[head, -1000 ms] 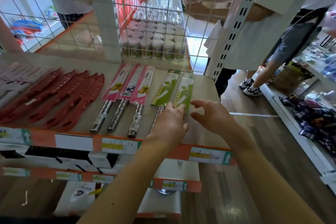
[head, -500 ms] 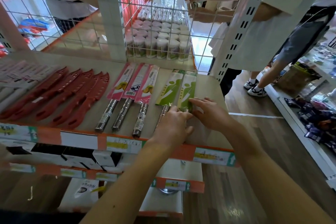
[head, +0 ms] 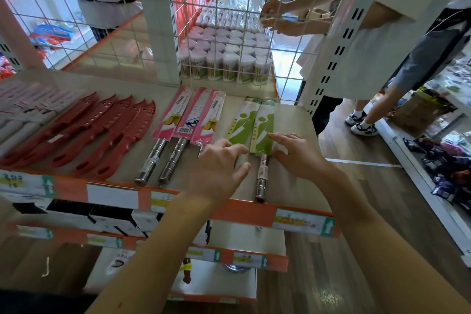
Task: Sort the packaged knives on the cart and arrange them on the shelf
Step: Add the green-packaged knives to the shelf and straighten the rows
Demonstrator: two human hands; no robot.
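Packaged knives (head: 196,117) are lying flat on the shelf (head: 293,181), with their handles pointing toward its orange front strip (head: 244,209).

Head view: the left hand (head: 219,160) is pressing straightened fingers onto the left green-card knife (head: 239,125), thumb spread aside. The right hand (head: 298,153) is touching the right green-card knife (head: 265,130) along its outer edge with relaxed, nearly straight fingers. Neither hand is gripping anything.

Handling, as a judgement: each knife is appearing light, with a thin, bendable card covering the blade. The steel handle (head: 262,178) is looking stiff, smooth and possibly slippery. It is offering the firmer hold, while the card is serving only for sliding.

Count behind the strip: two green-card knives, three pink-card knives (head: 175,115) and apparently five red sheathed knives (head: 102,130).
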